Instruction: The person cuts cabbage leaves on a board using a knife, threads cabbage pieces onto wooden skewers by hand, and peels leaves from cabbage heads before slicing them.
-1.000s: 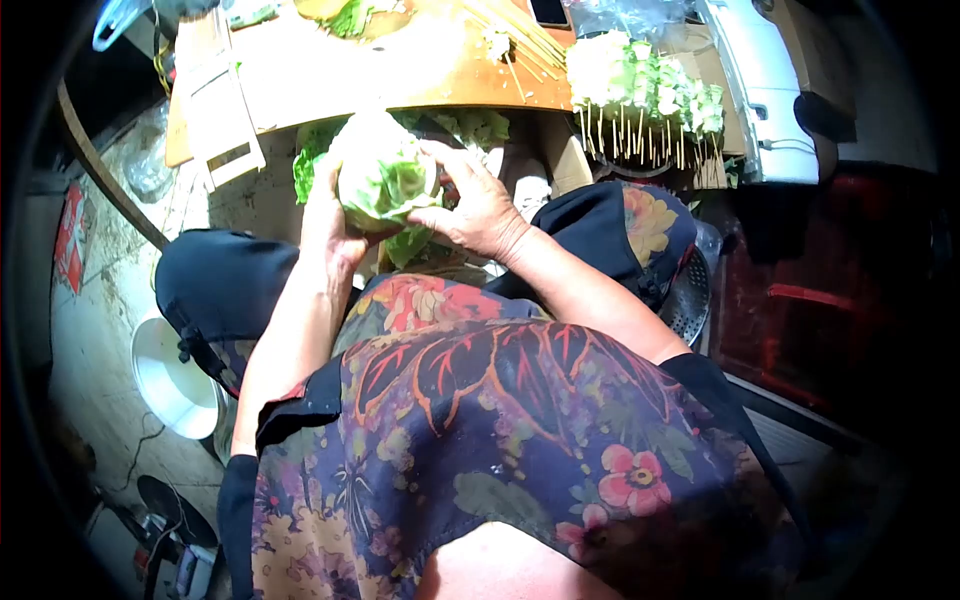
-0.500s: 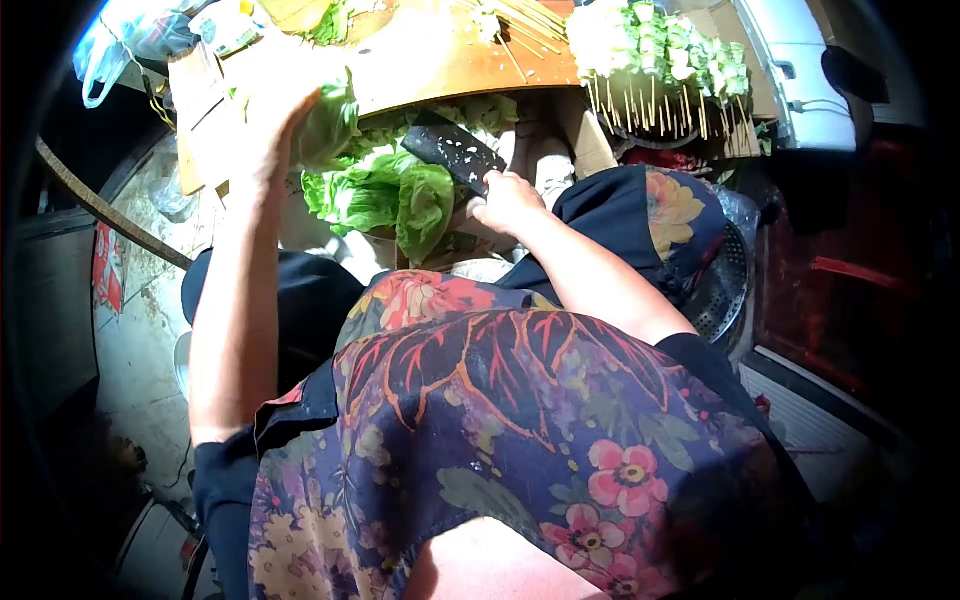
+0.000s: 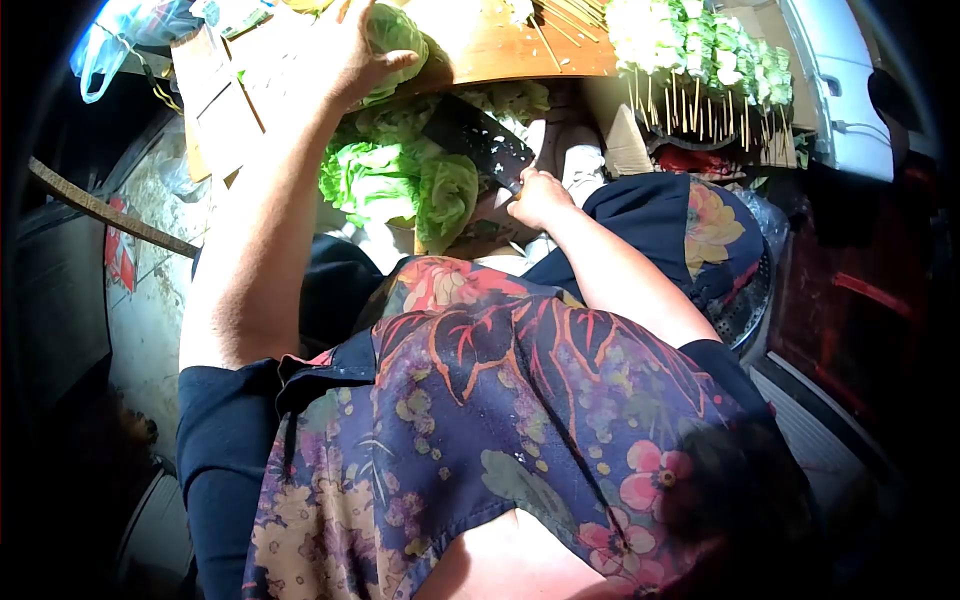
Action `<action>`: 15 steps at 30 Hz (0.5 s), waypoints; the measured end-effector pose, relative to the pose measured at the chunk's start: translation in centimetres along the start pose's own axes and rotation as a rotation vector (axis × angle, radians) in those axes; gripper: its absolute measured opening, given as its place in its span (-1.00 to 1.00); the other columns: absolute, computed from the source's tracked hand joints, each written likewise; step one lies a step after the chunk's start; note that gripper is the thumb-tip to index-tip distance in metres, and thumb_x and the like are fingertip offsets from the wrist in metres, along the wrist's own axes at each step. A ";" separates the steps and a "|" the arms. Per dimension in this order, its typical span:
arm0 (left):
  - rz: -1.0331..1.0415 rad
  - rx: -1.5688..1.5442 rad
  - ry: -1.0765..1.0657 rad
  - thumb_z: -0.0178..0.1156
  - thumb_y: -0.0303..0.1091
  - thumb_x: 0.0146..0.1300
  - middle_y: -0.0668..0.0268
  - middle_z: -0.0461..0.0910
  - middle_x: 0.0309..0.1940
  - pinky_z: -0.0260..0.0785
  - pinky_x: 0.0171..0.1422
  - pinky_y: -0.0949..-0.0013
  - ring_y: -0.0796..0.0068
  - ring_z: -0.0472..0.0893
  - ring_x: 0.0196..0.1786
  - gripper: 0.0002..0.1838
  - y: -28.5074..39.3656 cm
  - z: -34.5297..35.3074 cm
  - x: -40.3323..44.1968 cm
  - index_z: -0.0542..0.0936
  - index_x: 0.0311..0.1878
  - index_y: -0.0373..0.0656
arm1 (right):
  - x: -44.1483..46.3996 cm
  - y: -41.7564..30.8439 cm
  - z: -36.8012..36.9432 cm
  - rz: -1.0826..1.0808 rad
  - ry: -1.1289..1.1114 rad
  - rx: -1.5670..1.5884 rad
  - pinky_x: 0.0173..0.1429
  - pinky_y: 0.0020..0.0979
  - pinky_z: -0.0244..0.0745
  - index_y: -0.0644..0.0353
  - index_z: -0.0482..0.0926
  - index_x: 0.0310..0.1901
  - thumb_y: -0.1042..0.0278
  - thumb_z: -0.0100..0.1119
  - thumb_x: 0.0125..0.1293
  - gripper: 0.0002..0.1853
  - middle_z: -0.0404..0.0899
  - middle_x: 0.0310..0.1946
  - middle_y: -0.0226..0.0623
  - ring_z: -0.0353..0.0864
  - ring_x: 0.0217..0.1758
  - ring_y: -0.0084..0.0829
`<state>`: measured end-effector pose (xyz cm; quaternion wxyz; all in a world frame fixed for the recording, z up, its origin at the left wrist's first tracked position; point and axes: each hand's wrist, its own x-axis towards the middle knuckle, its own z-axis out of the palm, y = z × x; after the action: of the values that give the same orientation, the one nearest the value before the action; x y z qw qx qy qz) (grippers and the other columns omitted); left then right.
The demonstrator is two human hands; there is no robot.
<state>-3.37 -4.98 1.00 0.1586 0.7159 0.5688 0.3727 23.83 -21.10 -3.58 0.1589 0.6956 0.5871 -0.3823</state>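
Observation:
My left hand is at the table's near edge, its thumb across a pale green head of lettuce that it grips from the left side. Glare washes out part of those fingers. Over my lap, my right hand is closed round the handle of a dark, broad-bladed cleaver. White bits cling to the blade, which points up and left. Loose lettuce leaves lie below and left of the cleaver, between my knees.
The orange-brown table spans the top, with thin wooden sticks on it. To the right, skewered lettuce is stacked over a cardboard box. Plastic bags are at upper left. A perforated metal basin sits beside my right knee.
My left hand has moved up and right with the lettuce, from beside the table's edge to over it. My right hand keeps the cleaver in about the same place; the whole view has shifted slightly.

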 end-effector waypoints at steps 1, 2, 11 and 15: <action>-0.030 -0.091 -0.018 0.44 -0.20 -0.06 0.06 0.42 0.08 0.36 0.23 0.17 0.18 0.45 0.10 -0.15 -0.2 -0.1 0.0 0.26 0.32 -0.09 | 0.2 0.1 -0.1 -0.005 -0.001 0.002 0.34 -0.22 0.31 0.29 0.36 0.18 0.35 0.17 0.10 -0.44 0.40 0.17 0.06 0.38 0.29 -0.08; -0.060 -0.195 -0.029 0.44 -0.20 -0.05 0.06 0.44 0.07 0.38 0.21 0.18 0.19 0.48 0.07 -0.16 -0.2 -0.4 -0.2 0.26 0.32 -0.09 | 0.2 0.1 -0.2 -0.005 -0.017 0.007 0.33 -0.22 0.32 0.30 0.34 0.18 0.36 0.16 0.10 -0.44 0.43 0.15 0.06 0.41 0.27 -0.08; -0.433 -0.015 -0.360 0.33 -0.24 0.14 0.20 0.64 -0.29 0.51 -0.08 0.34 0.46 0.63 -0.22 -0.51 8.3 -7.2 -6.8 0.51 0.11 -0.23 | 0.9 0.1 0.0 -0.012 -0.004 -0.001 0.27 -0.23 0.38 0.31 0.40 0.11 0.27 0.19 0.10 -0.47 0.52 0.07 0.06 0.49 0.20 -0.10; -0.273 0.121 -1.288 0.36 -0.17 0.03 0.13 0.67 -0.23 0.46 -0.04 0.26 0.24 0.65 -0.18 -0.43 9.0 -3.8 -13.9 0.53 0.15 -0.12 | -0.2 0.2 -0.8 -0.051 0.132 0.107 0.14 -0.25 0.44 0.27 0.50 -0.07 0.15 0.21 0.03 -0.54 0.60 -0.11 0.04 0.57 0.05 -0.07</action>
<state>-0.88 -21.40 4.56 0.4723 0.7247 0.4660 -0.1861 24.30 -20.74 -2.97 0.0728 0.7116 0.5926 -0.3705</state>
